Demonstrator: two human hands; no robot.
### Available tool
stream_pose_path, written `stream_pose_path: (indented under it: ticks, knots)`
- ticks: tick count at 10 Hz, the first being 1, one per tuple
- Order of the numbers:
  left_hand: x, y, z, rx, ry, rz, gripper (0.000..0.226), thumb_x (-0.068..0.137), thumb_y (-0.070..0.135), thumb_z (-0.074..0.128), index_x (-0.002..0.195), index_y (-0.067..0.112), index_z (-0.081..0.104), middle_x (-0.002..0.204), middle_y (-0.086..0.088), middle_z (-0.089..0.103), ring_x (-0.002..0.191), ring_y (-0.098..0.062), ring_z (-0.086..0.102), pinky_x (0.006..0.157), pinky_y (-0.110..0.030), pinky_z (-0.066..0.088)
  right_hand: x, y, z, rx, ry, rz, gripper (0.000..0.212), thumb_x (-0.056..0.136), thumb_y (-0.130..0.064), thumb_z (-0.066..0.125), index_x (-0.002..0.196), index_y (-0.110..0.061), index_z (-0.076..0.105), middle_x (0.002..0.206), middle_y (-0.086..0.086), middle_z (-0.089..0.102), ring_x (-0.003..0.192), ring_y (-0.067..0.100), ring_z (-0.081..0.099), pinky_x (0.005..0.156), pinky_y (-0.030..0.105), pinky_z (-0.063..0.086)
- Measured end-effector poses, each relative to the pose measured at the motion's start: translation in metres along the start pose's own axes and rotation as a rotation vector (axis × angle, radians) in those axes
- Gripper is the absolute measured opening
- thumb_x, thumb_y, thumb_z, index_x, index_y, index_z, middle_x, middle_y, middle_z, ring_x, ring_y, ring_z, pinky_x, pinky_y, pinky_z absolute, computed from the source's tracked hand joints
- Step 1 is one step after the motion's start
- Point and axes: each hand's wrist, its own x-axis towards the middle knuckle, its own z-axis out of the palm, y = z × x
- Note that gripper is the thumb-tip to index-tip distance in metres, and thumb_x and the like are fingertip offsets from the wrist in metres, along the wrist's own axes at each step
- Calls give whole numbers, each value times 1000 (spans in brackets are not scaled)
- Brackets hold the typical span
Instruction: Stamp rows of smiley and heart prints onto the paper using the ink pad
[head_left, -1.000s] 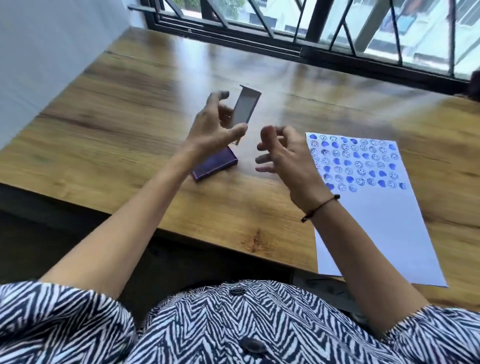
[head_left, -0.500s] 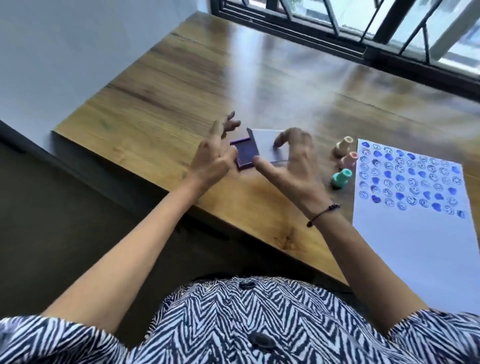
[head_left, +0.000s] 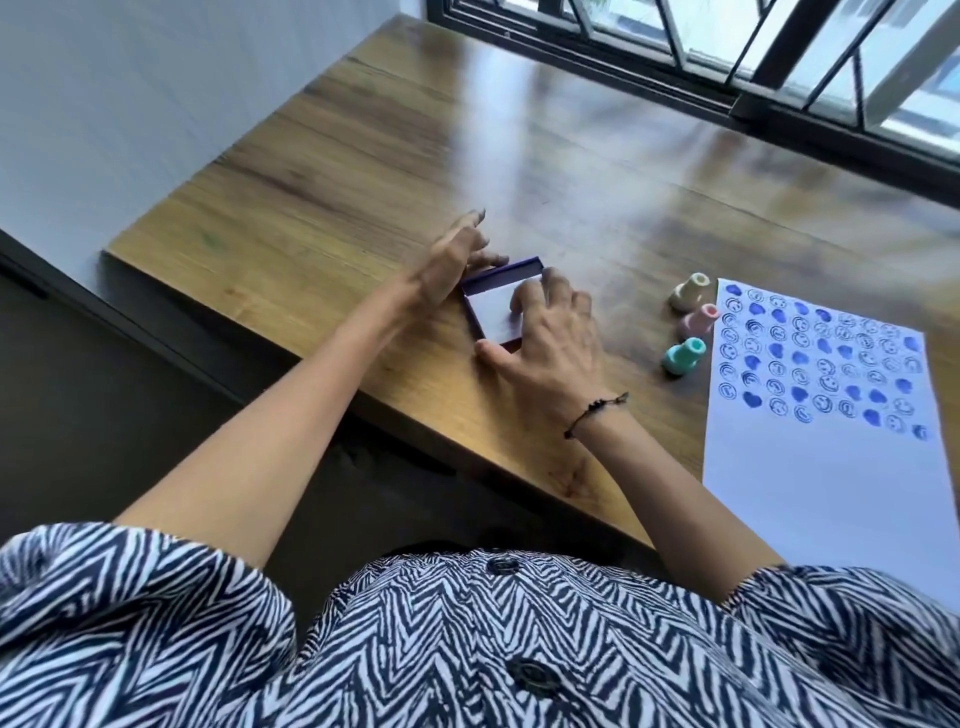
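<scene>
While the purple ink pad (head_left: 498, 306) lies flat on the wooden desk (head_left: 332, 208), near its front edge, both hands close around it. The right hand (head_left: 556, 343) rests on the white lid, fingers (head_left: 524, 299) spread across the top and thumb against the near edge. The left hand (head_left: 452, 260) lies beside the pad's far-left side, fingers extended and loosely together, touching its edge. Three small stamps, cream (head_left: 688, 291), pink (head_left: 698, 319) and teal (head_left: 683, 356), stand just beside the left edge of the paper (head_left: 831, 493), which carries rows of blue smileys and hearts on its upper part. Bare desk stretches left of the pad and back toward the window (head_left: 727, 57).
</scene>
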Motion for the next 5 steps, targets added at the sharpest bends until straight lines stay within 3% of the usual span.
stream_pose_path:
  ticks: [2, 3, 4, 5]
  knots:
    - [2, 4, 4, -63, 34, -46, 45, 97, 20, 23, 140, 7, 19, 129, -20, 50, 123, -21, 47, 96, -18, 34, 17, -4, -5, 12, -66, -7, 62, 72, -51, 63, 116, -12, 43, 133, 15, 40, 114, 37, 40, 93, 45, 41]
    - [-2, 6, 5, -34, 11, -8, 47, 97, 17, 22, 141, 5, 13, 138, -24, 43, 114, -14, 48, 72, 6, 35, 23, -7, -3, 15, -82, -2, 67, 71, -52, 65, 121, -15, 41, 139, 16, 36, 119, 39, 37, 95, 46, 42]
    - [-3, 13, 2, -5, -9, 32, 47, 96, 16, 23, 141, 5, 15, 144, -18, 35, 108, -4, 40, 60, 12, 30, 27, -10, -6, 26, -89, 5, 71, 70, -53, 66, 124, -16, 39, 142, 16, 34, 121, 39, 36, 97, 47, 41]
    - [0, 13, 1, -24, 7, 25, 44, 96, 13, 23, 139, 5, 21, 132, -18, 44, 113, -14, 46, 67, 7, 36, 26, -5, -7, 111, -121, 4, 68, 71, -53, 66, 122, -16, 41, 145, 17, 31, 126, 39, 34, 102, 48, 38]
